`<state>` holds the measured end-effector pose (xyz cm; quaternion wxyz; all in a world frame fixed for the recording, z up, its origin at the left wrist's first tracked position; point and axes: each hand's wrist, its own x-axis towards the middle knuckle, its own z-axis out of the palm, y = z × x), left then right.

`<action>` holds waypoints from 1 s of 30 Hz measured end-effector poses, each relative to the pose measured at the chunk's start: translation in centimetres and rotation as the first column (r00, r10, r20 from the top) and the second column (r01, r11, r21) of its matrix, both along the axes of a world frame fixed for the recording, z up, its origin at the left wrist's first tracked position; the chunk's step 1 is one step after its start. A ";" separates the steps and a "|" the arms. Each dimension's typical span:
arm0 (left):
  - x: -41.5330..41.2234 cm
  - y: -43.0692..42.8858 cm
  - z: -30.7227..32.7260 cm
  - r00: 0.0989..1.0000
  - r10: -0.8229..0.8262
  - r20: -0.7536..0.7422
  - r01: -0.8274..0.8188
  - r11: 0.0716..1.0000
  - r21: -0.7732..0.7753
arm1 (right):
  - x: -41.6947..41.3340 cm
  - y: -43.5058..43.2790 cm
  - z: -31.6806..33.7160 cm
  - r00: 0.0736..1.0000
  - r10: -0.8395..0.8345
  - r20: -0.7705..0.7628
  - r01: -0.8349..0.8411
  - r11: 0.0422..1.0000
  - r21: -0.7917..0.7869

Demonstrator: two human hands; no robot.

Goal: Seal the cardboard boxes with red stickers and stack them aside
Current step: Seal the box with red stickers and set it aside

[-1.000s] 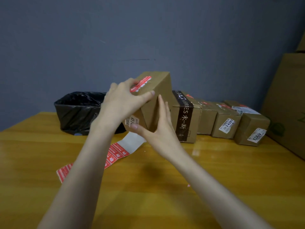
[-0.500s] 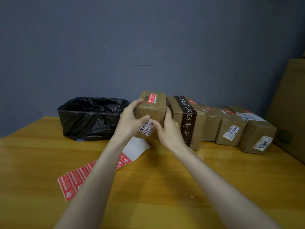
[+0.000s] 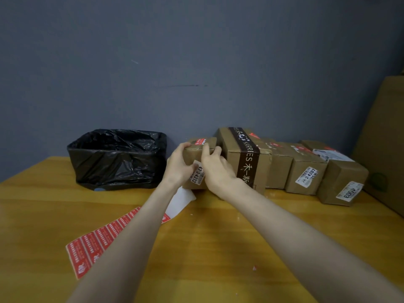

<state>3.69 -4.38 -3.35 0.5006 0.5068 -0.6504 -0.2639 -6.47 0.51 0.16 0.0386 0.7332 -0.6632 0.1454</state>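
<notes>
A small cardboard box [image 3: 196, 153] with a red sticker on its top and a white label on its front stands on the table at the left end of a row of boxes. My left hand [image 3: 178, 166] grips its left side and front. My right hand [image 3: 215, 169] holds its right front, fingers over the top edge. Beside it stands a taller box with a dark tape band [image 3: 244, 158], then three more sealed boxes [image 3: 306, 178]. A strip of red stickers [image 3: 96, 241] lies on the table under my left forearm, with bare white backing [image 3: 180, 201] at its far end.
A bin lined with a black bag [image 3: 118, 158] stands at the back left against the grey wall. A large cardboard carton [image 3: 384, 145] leans at the right edge. The wooden table [image 3: 218, 248] stretches toward me.
The small box was tilted in the air in both hands; it has come down and moved back to stand on the table against the taller box. Both hands still hold it.
</notes>
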 end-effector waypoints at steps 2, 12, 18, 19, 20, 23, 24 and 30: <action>-0.1 -0.6 -0.3 0.999 0.010 0.047 -0.009 1.000 -0.020 | 0.2 -0.7 -0.3 0.999 -0.016 -0.044 0.016 1.000 -0.003; -1.5 -2.3 -1.5 0.971 0.102 0.217 -0.067 0.985 -0.159 | 1.2 -3.2 -1.4 0.929 -0.078 -0.361 0.041 0.993 -0.111; -2.0 -2.6 -1.5 0.930 0.139 0.340 -0.098 0.986 -0.136 | 0.7 -3.9 -2.6 0.939 -0.088 -0.331 0.050 0.991 -0.124; -1.7 -2.7 -1.7 0.908 0.144 0.393 -0.123 0.989 -0.078 | 0.6 -3.9 -2.6 0.944 -0.054 -0.326 0.039 0.998 -0.051; -1.3 -2.8 -2.0 0.880 0.132 0.456 -0.147 0.989 -0.001 | 0.4 -3.9 -2.5 0.947 -0.033 -0.321 0.030 0.999 -0.012; 0.4 -3.0 -3.2 0.805 -0.022 0.592 -0.143 0.962 0.230 | 0.1 -4.0 -2.2 0.962 -0.003 -0.274 0.008 1.000 0.017; 0.9 -3.0 -3.6 0.782 -0.088 0.617 -0.113 0.953 0.279 | 0.1 -3.9 -2.2 0.967 0.009 -0.256 -0.002 1.000 0.028; 2.5 -2.5 -5.2 0.677 -0.192 0.710 -0.040 0.954 0.296 | -0.4 -3.4 -2.0 0.956 0.105 -0.275 -0.107 0.994 0.008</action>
